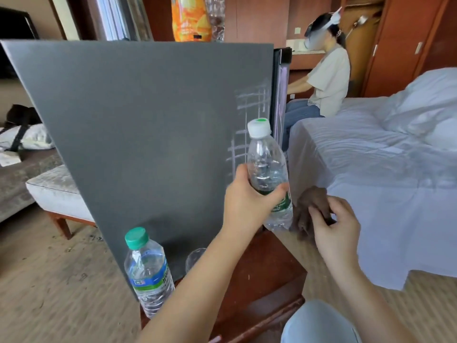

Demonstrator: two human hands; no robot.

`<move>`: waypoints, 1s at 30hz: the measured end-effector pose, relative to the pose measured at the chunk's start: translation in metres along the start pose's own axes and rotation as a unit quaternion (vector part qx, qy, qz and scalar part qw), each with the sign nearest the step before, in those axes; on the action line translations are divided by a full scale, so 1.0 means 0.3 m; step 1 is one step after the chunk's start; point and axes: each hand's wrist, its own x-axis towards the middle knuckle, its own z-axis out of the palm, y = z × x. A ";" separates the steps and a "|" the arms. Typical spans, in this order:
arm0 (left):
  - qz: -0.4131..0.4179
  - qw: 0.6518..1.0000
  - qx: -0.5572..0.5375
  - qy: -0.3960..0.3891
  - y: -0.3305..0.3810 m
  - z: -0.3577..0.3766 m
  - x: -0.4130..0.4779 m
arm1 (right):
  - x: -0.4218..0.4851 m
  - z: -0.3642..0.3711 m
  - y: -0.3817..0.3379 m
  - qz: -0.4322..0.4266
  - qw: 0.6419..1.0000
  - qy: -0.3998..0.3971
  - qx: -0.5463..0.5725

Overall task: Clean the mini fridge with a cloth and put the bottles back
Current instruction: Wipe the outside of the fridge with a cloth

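Two bottles: one clear water bottle with a white cap (268, 174) is in hand; a second with a green cap (148, 271) stands at the near left corner of the wooden stand (259, 276), probably parked there while the fridge is dealt with.
Left hand: the left hand (247, 204) wraps the white-capped bottle round its lower middle, thumb on the near side, fingers pressed on the label; the bottle is upright, lifted beside the right edge of the fridge's grey side panel (148, 134). Held this way it looks ready to go round to the open front.
Right hand: the right hand (336, 231) pinches a bunched brown cloth (312, 206) between thumb and fingertips, just beside the bottle's base, likely kept ready for wiping.
Fridge: its door (282, 95) stands open at the far right edge; the inside is hidden from this angle, so I cannot tell how clean it is.
Glass: a clear rim (195, 258) shows against the panel's foot, behind the left forearm.
On top: an orange packet (191, 18) sits on the fridge.
Surface: the stand is dark reddish wood, scuffed at its right edge, on a pale floor.
Room: a bed with rumpled white sheets (385, 169) is just to the right; another person (326, 80) sits on its far edge; a padded bench (57, 191) stands left.
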 end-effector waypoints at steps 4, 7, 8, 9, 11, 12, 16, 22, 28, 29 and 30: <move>0.056 0.995 0.043 0.065 0.217 -0.335 0.079 | 0.251 0.120 -0.290 -0.155 0.986 0.043 0.052; 0.068 0.986 0.074 0.136 0.302 -0.571 0.113 | 0.438 0.234 -0.532 -0.278 0.956 0.089 0.041; 0.064 0.982 0.083 0.157 0.311 -0.632 0.120 | 0.484 0.278 -0.598 -0.296 0.950 0.093 0.034; 0.057 0.979 0.093 0.172 0.314 -0.681 0.124 | 0.513 0.324 -0.647 -0.304 0.948 0.086 0.036; 0.053 0.976 0.116 0.179 0.313 -0.749 0.132 | 0.507 0.415 -0.707 -0.290 0.953 0.060 0.060; 0.054 0.975 0.128 0.173 0.310 -0.763 0.136 | 0.479 0.455 -0.715 -0.279 0.956 0.056 0.068; 0.074 0.969 0.161 0.172 0.294 -0.764 0.143 | 0.300 0.540 -0.650 -0.387 0.920 0.030 0.052; 0.094 0.964 0.170 0.179 0.252 -0.734 0.137 | 0.433 0.504 -0.471 -0.217 0.969 0.057 0.107; 0.106 0.964 0.180 0.167 0.215 -0.740 0.124 | 0.426 0.523 -0.474 -0.075 0.979 0.103 0.158; 0.109 0.962 0.182 0.172 0.211 -0.737 0.122 | 0.359 0.547 -0.475 -0.109 0.979 0.089 0.145; 0.113 0.959 0.185 0.180 0.208 -0.730 0.121 | 0.278 0.569 -0.468 -0.159 0.977 0.067 0.123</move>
